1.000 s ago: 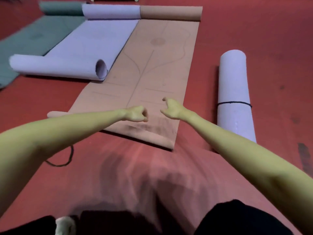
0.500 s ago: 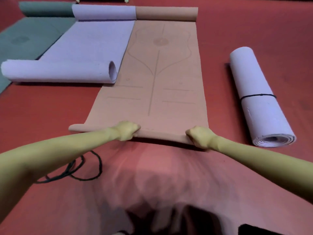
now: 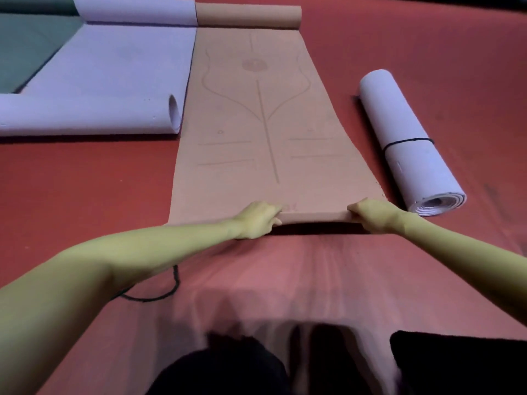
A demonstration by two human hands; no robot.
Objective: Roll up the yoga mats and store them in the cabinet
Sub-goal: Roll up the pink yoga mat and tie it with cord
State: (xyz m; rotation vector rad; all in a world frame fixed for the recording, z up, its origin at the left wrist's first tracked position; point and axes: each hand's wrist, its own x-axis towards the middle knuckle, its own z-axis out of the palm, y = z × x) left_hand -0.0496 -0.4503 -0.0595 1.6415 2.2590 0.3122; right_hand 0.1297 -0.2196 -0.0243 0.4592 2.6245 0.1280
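The tan yoga mat lies flat on the red floor. Left hand and right hand grip its near edge — fingers curled round it.

Tan yoga mat lies flat, near edge curled, far end rolled at 12 o'clock; tied lavender roll at 2 o'clock.

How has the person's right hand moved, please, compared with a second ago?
Yes: the right hand went from mid-mat toward the tied lilac roll, to the tan mat's near right corner.
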